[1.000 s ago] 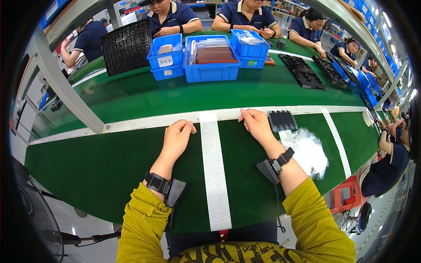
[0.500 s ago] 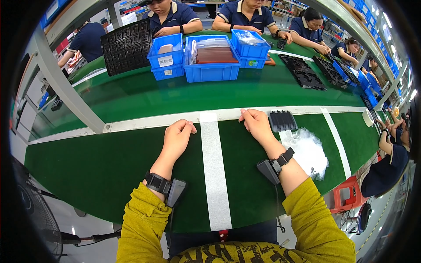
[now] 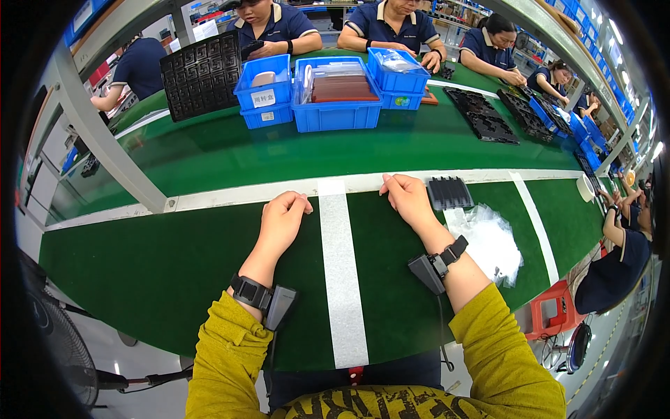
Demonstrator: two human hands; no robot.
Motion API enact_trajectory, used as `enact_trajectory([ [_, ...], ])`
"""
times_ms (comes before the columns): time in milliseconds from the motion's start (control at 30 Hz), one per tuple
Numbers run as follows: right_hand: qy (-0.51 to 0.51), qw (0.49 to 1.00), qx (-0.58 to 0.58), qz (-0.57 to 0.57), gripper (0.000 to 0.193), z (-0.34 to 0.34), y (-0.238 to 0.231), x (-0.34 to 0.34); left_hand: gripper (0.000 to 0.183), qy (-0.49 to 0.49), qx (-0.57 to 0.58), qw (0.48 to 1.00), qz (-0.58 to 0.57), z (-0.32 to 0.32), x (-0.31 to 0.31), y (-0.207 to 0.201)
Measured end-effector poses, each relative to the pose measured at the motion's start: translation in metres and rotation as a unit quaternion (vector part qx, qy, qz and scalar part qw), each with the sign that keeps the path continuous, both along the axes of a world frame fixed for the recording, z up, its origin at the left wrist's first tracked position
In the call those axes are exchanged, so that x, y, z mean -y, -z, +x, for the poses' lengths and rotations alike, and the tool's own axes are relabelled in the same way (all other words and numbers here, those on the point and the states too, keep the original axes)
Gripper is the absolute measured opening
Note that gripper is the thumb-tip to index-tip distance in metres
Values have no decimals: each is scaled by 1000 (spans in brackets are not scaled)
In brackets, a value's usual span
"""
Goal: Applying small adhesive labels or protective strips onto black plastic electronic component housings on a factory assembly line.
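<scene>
— What are the hands doing?

— Both rest on the green mat [image 3: 174, 272], one each side of the white stripe [image 3: 342, 279]. The left hand [image 3: 283, 220] is loosely curled, fingers tucked under, holding nothing that I can see. The right hand [image 3: 408, 199] lies much the same, fingers bent at the white line [image 3: 244, 197] along the mat's far edge, with nothing in it.

— Anything close to them?

— A black ribbed part [image 3: 449, 192] sits just beside the right hand, on the mat. Clear plastic bags [image 3: 492, 241] lie next to that wrist, nearer the person. Each wrist wears a black band with a small box.

— And further out?

— Beyond the line runs the glossy green belt [image 3: 279, 150]. Across it stand blue bins [image 3: 335, 91], a black tray [image 3: 201, 73] propped on edge at their left, and more black trays [image 3: 488, 119] lying flat to the right. People in dark blue shirts sit behind those
</scene>
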State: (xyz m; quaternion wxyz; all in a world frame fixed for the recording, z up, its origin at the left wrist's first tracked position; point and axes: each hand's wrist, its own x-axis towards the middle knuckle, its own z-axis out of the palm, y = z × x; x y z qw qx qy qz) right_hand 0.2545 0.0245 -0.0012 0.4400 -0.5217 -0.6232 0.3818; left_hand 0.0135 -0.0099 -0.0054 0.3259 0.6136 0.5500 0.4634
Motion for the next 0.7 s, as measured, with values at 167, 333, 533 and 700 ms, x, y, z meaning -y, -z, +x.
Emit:
enact_trajectory([
  [167, 3, 1000, 2, -4, 35, -1, -1, 0, 25, -2, -7, 1000, 1, -1, 0, 0],
  [333, 2, 1000, 2, -5, 35, -1, -1, 1, 25, -1, -6, 1000, 1, -1, -1, 1],
  [533, -1, 1000, -2, 1, 35, 0, 1, -1, 24, -1, -4, 1000, -2, 0, -1, 0],
  [700, -3, 1000, -6, 0, 35, -1, 0, 0, 25, 0, -7, 1000, 1, -1, 0, 0],
])
